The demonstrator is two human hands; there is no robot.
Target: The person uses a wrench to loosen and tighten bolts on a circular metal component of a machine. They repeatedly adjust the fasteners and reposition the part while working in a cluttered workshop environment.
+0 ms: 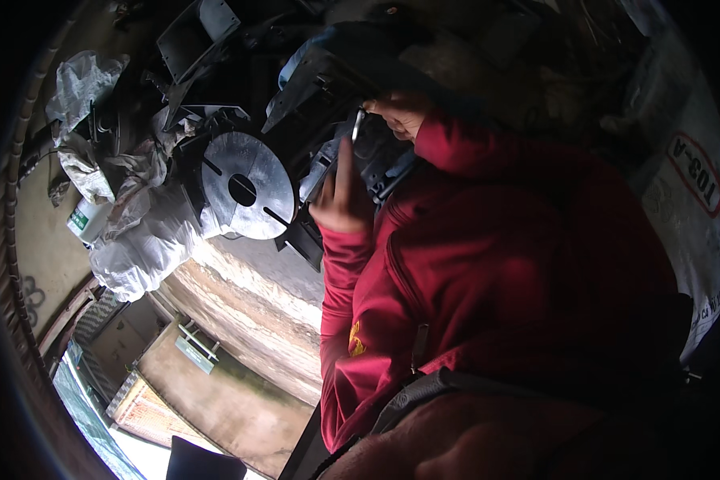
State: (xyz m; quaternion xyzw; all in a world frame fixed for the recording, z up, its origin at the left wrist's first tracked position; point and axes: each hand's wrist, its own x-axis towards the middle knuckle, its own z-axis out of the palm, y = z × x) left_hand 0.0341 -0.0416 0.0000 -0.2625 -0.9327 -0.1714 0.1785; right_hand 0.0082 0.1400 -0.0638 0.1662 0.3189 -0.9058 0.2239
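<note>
My left hand (342, 206) is raised with its index finger stretched out straight, and the fingertip is close to a short, shiny metal rod (358, 126). Its other fingers are partly hidden, with a grey metal part (318, 170) beside them. My right hand (402, 114) is closed, its fingertips pinching the upper end of the rod; shadow hides part of the grip. Left of my left hand is a round, flat metal disc (220, 198) with a central hole and two slots. Dark metal parts (328, 80) lie around and beyond both hands.
Crumpled clear plastic bags (148, 240) and a white container with a green label (88, 218) are at the left. An angled metal plate (190, 40) stands at the far left. A large white sack (684, 232) is at the right. A pale wall ledge (248, 280) runs below the disc.
</note>
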